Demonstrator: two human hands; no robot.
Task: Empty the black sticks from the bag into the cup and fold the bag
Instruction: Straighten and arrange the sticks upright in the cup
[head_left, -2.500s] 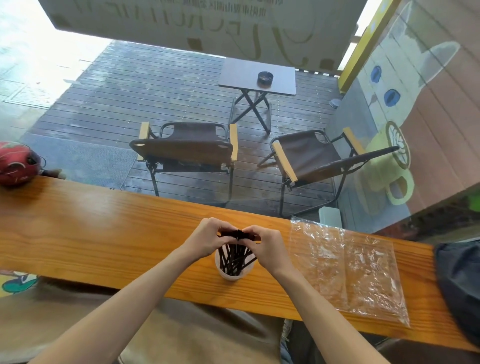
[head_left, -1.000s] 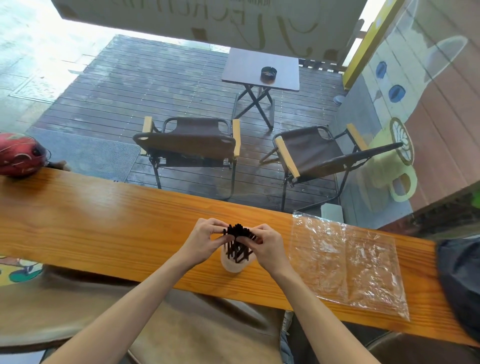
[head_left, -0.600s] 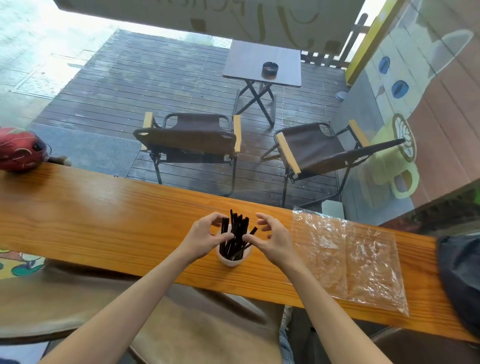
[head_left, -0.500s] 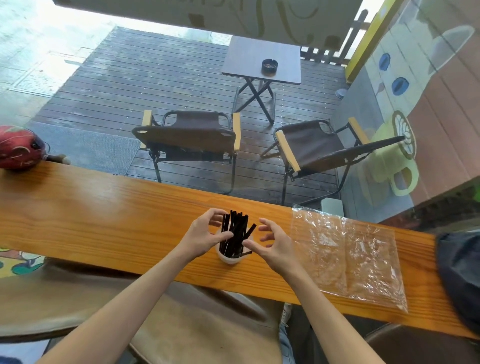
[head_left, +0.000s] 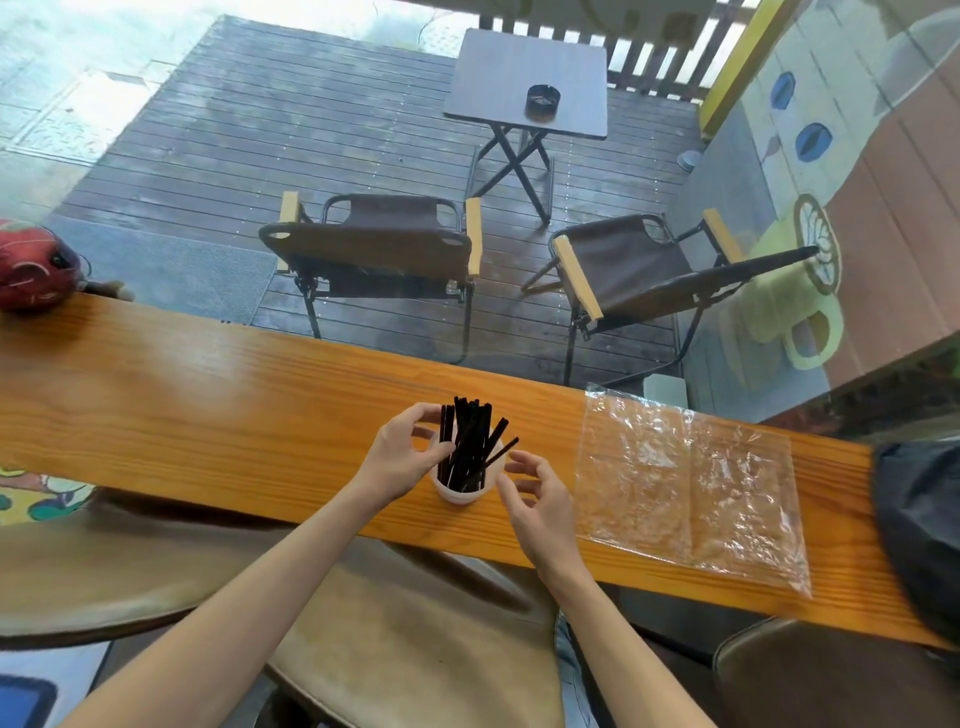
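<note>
A: Since the listing starts at the counter (head_left: 208, 405), what goes down first?

B: Item one, cup (head_left: 460, 491): white, upright on the wood near the front edge. Item two, black sticks (head_left: 467, 441): all standing in the cup, fanned, one leaning out to the right. Item three, bag (head_left: 685, 483): clear plastic, flat and crinkled, lying unfolded on the counter to the right of the cup, apart from it; it looks empty.

A: And the hands?

B: Left hand (head_left: 400, 457): fingers curled and spread beside the sticks on the cup's left, possibly brushing them, pinching nothing that I can make out. Right hand (head_left: 540, 499): fingers loosely parted, just right of the cup, holding nothing.

A: Status?

B: By my reading, emptying is done; folding is not yet begun.

A: Risks?

B: The cup is light and top-heavy with tall sticks, so a knock from either hand could tip it and scatter them. The leaning stick could catch a finger. The bag is slick and thin, so it may slide on the varnished wood or spring open when creased.

A: Any labels or writing?

B: None legible. Only painted cup artwork on the glass (head_left: 795, 306), no readable words.
</note>
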